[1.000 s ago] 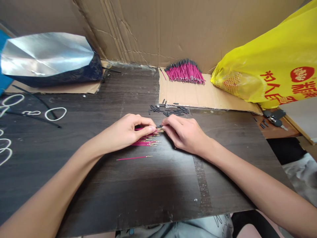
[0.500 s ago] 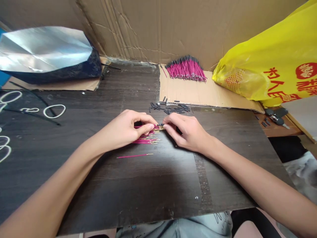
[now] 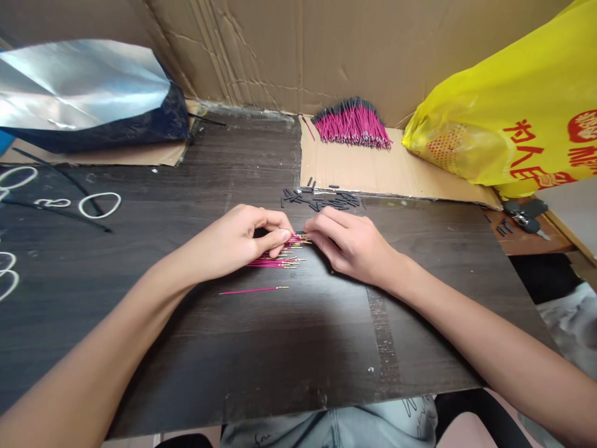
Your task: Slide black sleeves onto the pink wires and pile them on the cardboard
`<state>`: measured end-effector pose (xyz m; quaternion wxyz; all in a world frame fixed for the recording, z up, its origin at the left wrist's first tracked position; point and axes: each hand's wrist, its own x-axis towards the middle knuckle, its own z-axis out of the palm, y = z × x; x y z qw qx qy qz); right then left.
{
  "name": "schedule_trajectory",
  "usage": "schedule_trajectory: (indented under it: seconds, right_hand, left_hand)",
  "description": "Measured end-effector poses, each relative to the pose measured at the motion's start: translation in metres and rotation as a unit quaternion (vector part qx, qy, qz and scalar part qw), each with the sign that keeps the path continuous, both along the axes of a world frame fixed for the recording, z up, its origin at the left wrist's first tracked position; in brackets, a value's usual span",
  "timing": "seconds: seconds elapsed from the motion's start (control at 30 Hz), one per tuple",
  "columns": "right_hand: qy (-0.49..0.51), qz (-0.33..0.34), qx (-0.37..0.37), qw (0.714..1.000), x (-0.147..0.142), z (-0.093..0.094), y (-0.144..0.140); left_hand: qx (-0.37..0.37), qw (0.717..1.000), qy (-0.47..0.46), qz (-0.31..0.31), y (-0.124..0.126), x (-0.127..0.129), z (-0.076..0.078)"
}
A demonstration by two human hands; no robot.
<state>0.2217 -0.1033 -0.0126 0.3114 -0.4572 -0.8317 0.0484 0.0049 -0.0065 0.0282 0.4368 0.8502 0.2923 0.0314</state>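
Observation:
Thin magenta wires (image 3: 273, 264) with gold-coloured metal tips lie in a bunch on the dark table, partly under my left hand (image 3: 249, 239). My left thumb and fingers are pinched on magenta wire near its tips. Close by on the right, my right hand (image 3: 347, 242) has its thumb and forefinger pressed together beside the gold tips. What sits in the right fingertips is hidden, though a bit of black shows between the hands. A single magenta wire (image 3: 254, 290) lies apart, nearer the table's front. Short black tubes (image 3: 336, 201) are scattered just beyond my hands.
A cardboard sheet (image 3: 354, 168) at the back carries a heap of black-ended magenta wires (image 3: 352, 124). To its right stands a yellow plastic bag (image 3: 466, 118), with keys (image 3: 525, 216) near it. On the left are a silver bag (image 3: 84, 84) and white loops (image 3: 100, 205).
The view has shifted slightly. Both hands stay close together at the wire tips, with small finger movements. Less of the black piece between them shows now.

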Motion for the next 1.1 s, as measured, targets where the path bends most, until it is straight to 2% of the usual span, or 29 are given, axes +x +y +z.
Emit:
schedule_trajectory:
  seconds: [0.13,0.23,0.4,0.5,0.57,0.63,0.93,1.1]
  right_hand:
    - [0.091,0.03,-0.04,0.995,0.0,0.001,0.003]
    - [0.178,0.04,-0.1,0.978,0.002,0.003,0.005]
    - [0.315,0.047,-0.23,0.92,0.005,0.001,0.008]
    - [0.37,0.05,-0.276,0.885,0.006,-0.002,0.01]
    - [0.385,0.048,-0.296,0.873,0.006,-0.003,0.011]
    - [0.382,0.048,-0.302,0.872,0.006,-0.003,0.012]
    - [0.331,0.023,-0.272,0.903,0.002,0.002,0.01]
    - [0.324,0.009,-0.258,0.91,0.002,0.003,0.009]
  left_hand:
    - [0.018,1.0,0.004,0.006,-0.001,0.0,-0.002]
    - [0.008,1.0,-0.002,0.016,-0.001,-0.002,-0.003]
    - [-0.014,1.0,-0.019,0.013,-0.001,-0.001,-0.002]
    - [-0.013,1.0,-0.022,0.009,-0.001,0.001,-0.001]
    - [0.0,1.0,-0.022,0.007,-0.002,0.002,-0.001]
    - [0.012,1.0,-0.024,0.005,-0.002,0.002,-0.001]
    - [0.02,1.0,-0.02,0.008,-0.003,0.004,-0.006]
    - [-0.031,0.998,-0.027,0.044,-0.005,0.006,-0.005]
